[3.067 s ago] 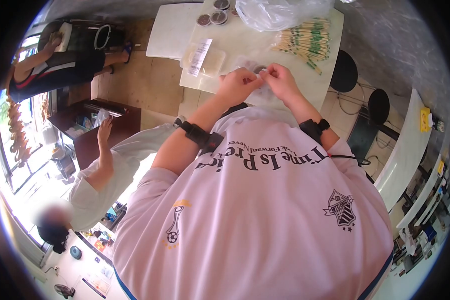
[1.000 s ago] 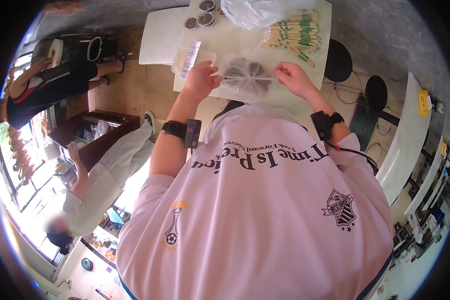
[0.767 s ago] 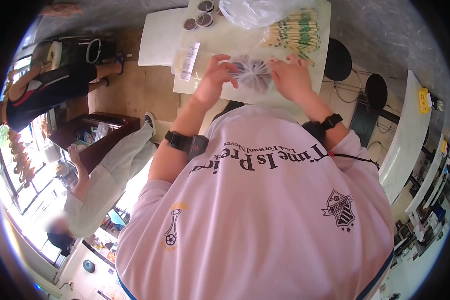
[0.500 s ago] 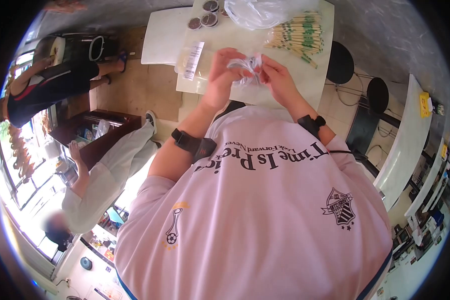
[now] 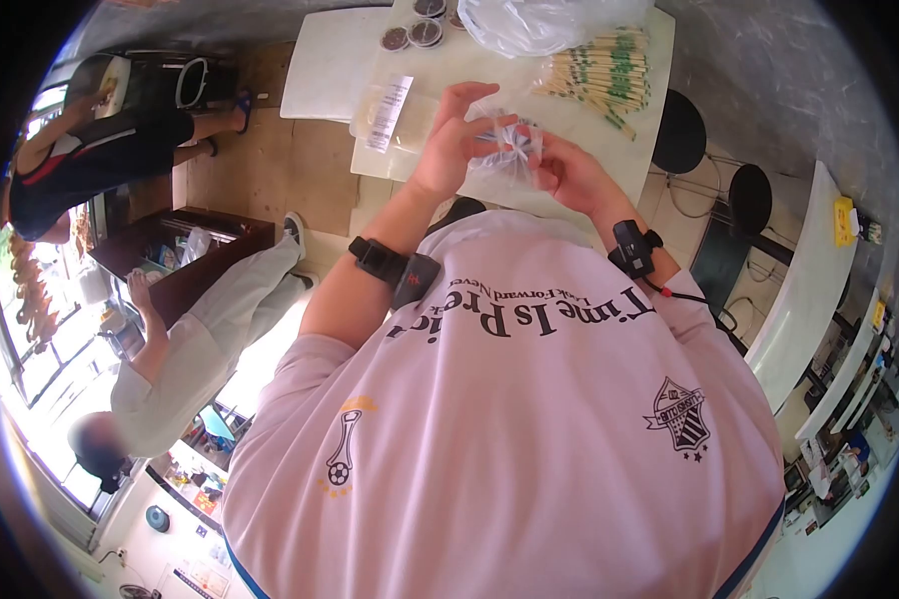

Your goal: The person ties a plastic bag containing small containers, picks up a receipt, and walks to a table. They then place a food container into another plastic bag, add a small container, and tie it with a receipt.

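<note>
Between my two hands is a small clear plastic bag (image 5: pixel 512 150), bunched and twisted into what looks like a knot at its middle. My left hand (image 5: pixel 452 145) grips the bag's left side between thumb and fingers, with the index finger raised. From the other side, my right hand (image 5: pixel 574 172) pinches the bag's gathered part. What the bag contains, if anything, I cannot make out. Just beyond my right hand lies a spread of paper-wrapped chopsticks (image 5: pixel 601 78) with green print. A printed paper slip (image 5: pixel 389 114) rests left of my left hand.
A large clear plastic bag (image 5: pixel 519 25) and several lidded cups of dark contents (image 5: pixel 426 34) sit at the far side of the pale table (image 5: pixel 370 165). Round black stools (image 5: pixel 750 198) stand to the right. Two people are at the left, one in white (image 5: pixel 200 349), one in dark clothes (image 5: pixel 100 170).
The bag's middle has drawn tighter into a knot-like bunch. My left index finger has lifted, and my right hand has shifted slightly right and nearer to my body.
</note>
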Tool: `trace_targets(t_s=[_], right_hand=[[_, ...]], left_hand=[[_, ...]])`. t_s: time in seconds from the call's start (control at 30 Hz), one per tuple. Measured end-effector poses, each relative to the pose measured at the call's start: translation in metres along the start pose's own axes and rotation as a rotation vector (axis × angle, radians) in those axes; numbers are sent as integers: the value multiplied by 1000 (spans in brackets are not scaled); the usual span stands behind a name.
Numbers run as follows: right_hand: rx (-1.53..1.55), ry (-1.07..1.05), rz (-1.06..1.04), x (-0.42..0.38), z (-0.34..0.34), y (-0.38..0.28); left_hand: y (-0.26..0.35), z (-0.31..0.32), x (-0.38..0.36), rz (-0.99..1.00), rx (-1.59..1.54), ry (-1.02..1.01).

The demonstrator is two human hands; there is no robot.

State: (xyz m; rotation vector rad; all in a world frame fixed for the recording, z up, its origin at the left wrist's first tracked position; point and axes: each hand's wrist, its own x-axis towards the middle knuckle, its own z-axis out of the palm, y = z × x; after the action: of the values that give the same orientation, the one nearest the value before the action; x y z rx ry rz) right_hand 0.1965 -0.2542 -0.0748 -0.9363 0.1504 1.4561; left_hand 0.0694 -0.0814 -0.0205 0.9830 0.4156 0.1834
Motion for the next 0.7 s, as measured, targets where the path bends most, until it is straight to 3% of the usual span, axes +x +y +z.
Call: trace_targets(t_s=[0.13,0.27,0.4,0.43,0.5,0.7], right_hand=[[-34,-121,83,3,-11,10],[-229,-97,68,10,-1,8],[-588,64,-144,-1,20,7],[-692,119,-261,-4,23,7],[-656,162,-260,-7,29,8],[-630,301,-306,-13,32,15]], left_hand=[[0,2,-1,-54,90,-12],[-4,3,1,-110,259,-215],[-13,-3,6,-179,246,-360],[-15,-3,6,-179,246,-360],[-16,-3,7,-66,361,-304],[-15,3,10,-1,414,-227]])
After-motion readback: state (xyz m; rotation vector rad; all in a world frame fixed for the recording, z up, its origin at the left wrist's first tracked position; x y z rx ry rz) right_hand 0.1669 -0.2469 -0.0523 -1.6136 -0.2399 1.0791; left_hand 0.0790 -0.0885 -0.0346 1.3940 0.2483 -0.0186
